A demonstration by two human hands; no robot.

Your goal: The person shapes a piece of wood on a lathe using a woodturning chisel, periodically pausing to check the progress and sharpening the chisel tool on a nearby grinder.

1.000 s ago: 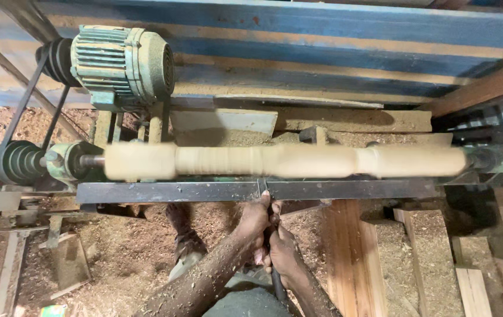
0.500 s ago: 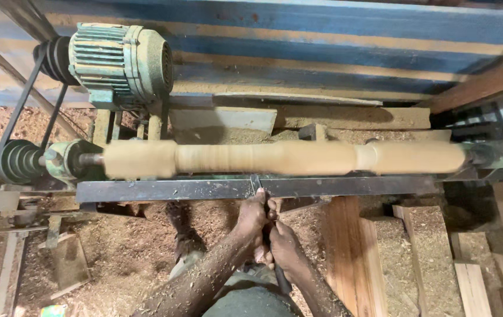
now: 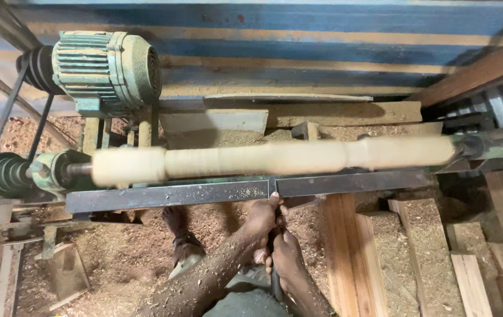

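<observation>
Overhead, a blue and cream striped wall (image 3: 298, 35) backed the whole rig. Below it ran the lathe, its long dark metal rail (image 3: 204, 194) lying crosswise just under the work, likely there to steady a tool. A pale wooden spindle (image 3: 275, 158) stretched nearly the full width, held between a drive end at the left and a dark support (image 3: 471, 145) at the right; its blurred surface suggested it was spinning. Up at the left sat a green motor (image 3: 107, 70), with black belts (image 3: 5, 117) dropping to a stepped pulley (image 3: 5, 175), presumably to turn the wood. Sawdust (image 3: 116, 252) covered the floor, and pale planks (image 3: 368, 252) lay at the right.

Nearer in, the left hand (image 3: 263, 218) was curled tight around a dark chisel (image 3: 273, 235), its fingers up against the rail near the middle of the spindle. The right hand (image 3: 286, 255) was clenched on the same tool just behind, touching the left, likely so both could brace it. The cutting tip was hidden at the rail. A sandalled foot (image 3: 184, 246) stood in the sawdust below.
</observation>
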